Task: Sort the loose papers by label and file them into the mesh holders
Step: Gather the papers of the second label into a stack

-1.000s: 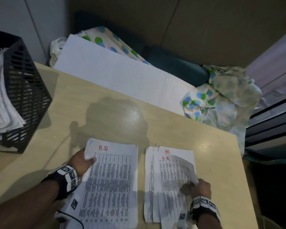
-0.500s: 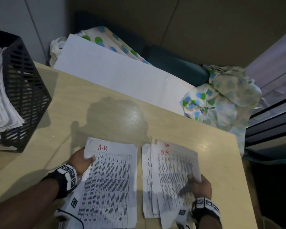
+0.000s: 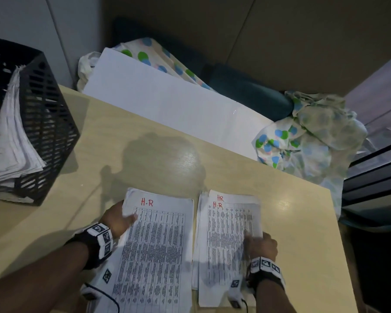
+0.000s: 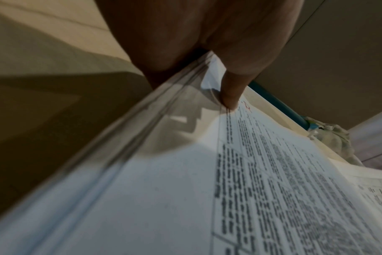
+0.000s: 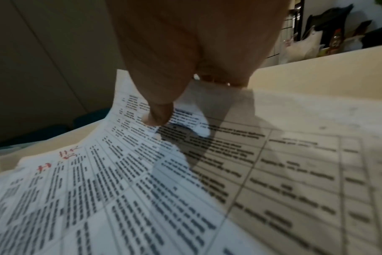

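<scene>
Two stacks of printed sheets marked "H.R" in red lie side by side on the wooden table. My left hand grips the left stack at its left edge, with the thumb on top. My right hand pinches the right stack at its right edge; its thumb presses on the top sheet. A black mesh holder stands at the table's far left with a thick wad of papers inside it. The fingers under both stacks are hidden.
A white board leans behind the table's far edge. Spotted cloth is bunched at the far right corner, over a dark teal cushion. The table ends just right of my right hand.
The top sheets of the right stack, curled up a second ago, now lie flatter, and my right hand has shifted to their right edge. The left hand has stayed put.
</scene>
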`<state>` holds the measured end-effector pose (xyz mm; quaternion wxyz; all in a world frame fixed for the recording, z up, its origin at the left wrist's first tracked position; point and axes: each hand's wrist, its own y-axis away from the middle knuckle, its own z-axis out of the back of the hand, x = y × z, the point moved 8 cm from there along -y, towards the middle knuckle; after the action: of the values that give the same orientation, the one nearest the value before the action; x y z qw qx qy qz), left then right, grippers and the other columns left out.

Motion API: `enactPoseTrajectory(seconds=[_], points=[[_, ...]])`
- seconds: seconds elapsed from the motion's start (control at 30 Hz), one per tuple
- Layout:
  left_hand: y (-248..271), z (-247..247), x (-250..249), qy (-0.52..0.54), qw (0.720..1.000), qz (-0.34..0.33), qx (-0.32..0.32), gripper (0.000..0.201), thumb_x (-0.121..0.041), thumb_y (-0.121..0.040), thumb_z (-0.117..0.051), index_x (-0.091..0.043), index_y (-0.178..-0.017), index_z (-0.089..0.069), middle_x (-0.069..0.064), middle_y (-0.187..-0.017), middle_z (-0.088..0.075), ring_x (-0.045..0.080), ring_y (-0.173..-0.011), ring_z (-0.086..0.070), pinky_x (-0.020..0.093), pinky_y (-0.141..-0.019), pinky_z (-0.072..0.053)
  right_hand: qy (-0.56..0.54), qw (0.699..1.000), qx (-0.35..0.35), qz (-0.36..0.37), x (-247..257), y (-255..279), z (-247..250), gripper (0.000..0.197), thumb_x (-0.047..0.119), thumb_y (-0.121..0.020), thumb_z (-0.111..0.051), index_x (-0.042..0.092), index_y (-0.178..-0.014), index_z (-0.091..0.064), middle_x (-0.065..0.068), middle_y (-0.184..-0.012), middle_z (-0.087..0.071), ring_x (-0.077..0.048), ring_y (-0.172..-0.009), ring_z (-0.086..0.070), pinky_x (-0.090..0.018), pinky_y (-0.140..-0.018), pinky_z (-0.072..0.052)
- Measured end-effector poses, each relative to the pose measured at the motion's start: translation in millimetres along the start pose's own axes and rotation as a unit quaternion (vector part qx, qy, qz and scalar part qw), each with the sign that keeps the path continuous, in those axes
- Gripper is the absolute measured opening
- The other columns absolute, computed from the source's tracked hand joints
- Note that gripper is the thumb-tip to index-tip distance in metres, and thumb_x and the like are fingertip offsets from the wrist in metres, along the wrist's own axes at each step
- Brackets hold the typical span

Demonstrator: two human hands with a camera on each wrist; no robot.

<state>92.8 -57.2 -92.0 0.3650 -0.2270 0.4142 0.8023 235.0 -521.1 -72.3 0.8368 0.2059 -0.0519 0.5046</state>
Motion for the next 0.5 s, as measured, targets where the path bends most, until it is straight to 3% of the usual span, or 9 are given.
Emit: enactPoseTrajectory(seconds=[0.1,0.13,0.2,0.27,0.4,0.5], points=[[1,0,3,0.019,1.0,0.005,-0.003,0.038,-0.024,-0.083,-0.066,-0.017,-0.119,-0.058,0.008,-0.114,-0.068,0.026,-0.104,-0.062,0.032,-0.089,-0.047,0.014,0.999,0.041,-0.008,1,-6,-19,0.077,0.047,-0.069,-0.077,0.003,-0.124,-0.046,-0.017,-0.122,-0.051,-0.036,-0.106,-0.054,-0.035,-0.085,-0.047],[2,0,3,0.03,1.0,0.004,-0.005,0.038,-0.023,-0.083,-0.066,-0.017,-0.12,-0.058,0.007,-0.114,-0.068,0.026,-0.104,-0.062,0.033,-0.091,-0.047,-0.005,0.998,0.06,-0.012,5,-3,-22,0.075,0.043,-0.068,-0.08,0.002,-0.121,-0.047,-0.015,-0.118,-0.056,-0.034,-0.101,-0.059,-0.033,-0.081,-0.049],[2,-1,3,0.042,0.999,0.002,-0.006,0.039,-0.021,-0.083,-0.065,-0.017,-0.121,-0.058,0.006,-0.114,-0.068,0.026,-0.105,-0.062,0.035,-0.093,-0.047,-0.011,0.996,0.087,-0.015,11,-2,-26,0.057,0.036,-0.069,-0.08,0.001,-0.109,-0.058,-0.011,-0.093,-0.069,-0.025,-0.074,-0.067,-0.031,-0.067,-0.058],[2,-1,4,0.046,0.999,0.004,-0.003,0.039,-0.02,-0.083,-0.065,-0.016,-0.121,-0.058,0.006,-0.113,-0.068,0.026,-0.105,-0.062,0.034,-0.092,-0.047,0.007,0.996,0.093,-0.006,18,2,-24,0.035,0.031,-0.077,-0.074,0.002,-0.095,-0.066,-0.007,-0.074,-0.069,-0.019,-0.057,-0.065,-0.03,-0.059,-0.057],[3,4,4,0.089,0.996,0.001,-0.015,0.036,-0.023,-0.085,-0.062,-0.018,-0.121,-0.057,0.007,-0.111,-0.067,0.027,-0.102,-0.061,0.036,-0.089,-0.047,-0.06,0.995,0.021,0.077,52,9,15,0.026,0.024,-0.087,-0.064,0.002,-0.101,-0.062,-0.013,-0.08,-0.063,-0.029,-0.07,-0.059,-0.037,-0.067,-0.052],[6,14,3,0.123,0.991,0.007,-0.048,0.035,-0.028,-0.086,-0.06,-0.019,-0.119,-0.058,0.007,-0.105,-0.067,0.028,-0.096,-0.061,0.033,-0.082,-0.045,-0.181,0.974,-0.052,0.127,90,15,63,0.029,0.021,-0.088,-0.064,0.0,-0.107,-0.062,-0.021,-0.09,-0.063,-0.034,-0.08,-0.058,-0.039,-0.071,-0.047]])
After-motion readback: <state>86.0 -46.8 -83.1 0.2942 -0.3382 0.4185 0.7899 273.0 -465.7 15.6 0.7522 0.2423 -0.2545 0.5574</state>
